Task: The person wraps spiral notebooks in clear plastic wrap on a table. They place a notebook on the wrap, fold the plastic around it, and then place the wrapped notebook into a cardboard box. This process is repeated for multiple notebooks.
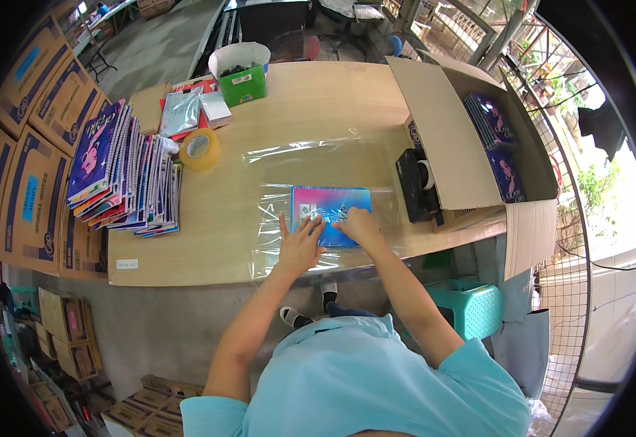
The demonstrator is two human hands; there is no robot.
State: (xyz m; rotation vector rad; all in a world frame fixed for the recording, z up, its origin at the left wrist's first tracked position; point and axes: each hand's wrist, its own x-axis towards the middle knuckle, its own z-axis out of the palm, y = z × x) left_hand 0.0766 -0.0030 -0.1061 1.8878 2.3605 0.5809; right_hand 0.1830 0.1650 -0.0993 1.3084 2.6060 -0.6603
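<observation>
A blue and pink notebook point(340, 198) lies flat near the table's front edge, on top of a sheet of clear plastic point(274, 240) that spreads out around it. My left hand point(303, 246) rests with fingers spread across the notebook's lower left part. On its right side my right hand point(359, 226) is closed, fingers curled and touching the cover; whatever they may pinch is hidden. Another clear plastic sheet point(311, 149) lies just beyond the notebook.
Stacked spiral notebooks point(125, 171), a tape roll point(200, 148) and a green box point(246, 86) occupy the table's left. At right stand a black tape dispenser point(414, 191) and an open carton point(445, 138) with notebooks inside. A teal stool point(478, 309) sits below the table's right edge.
</observation>
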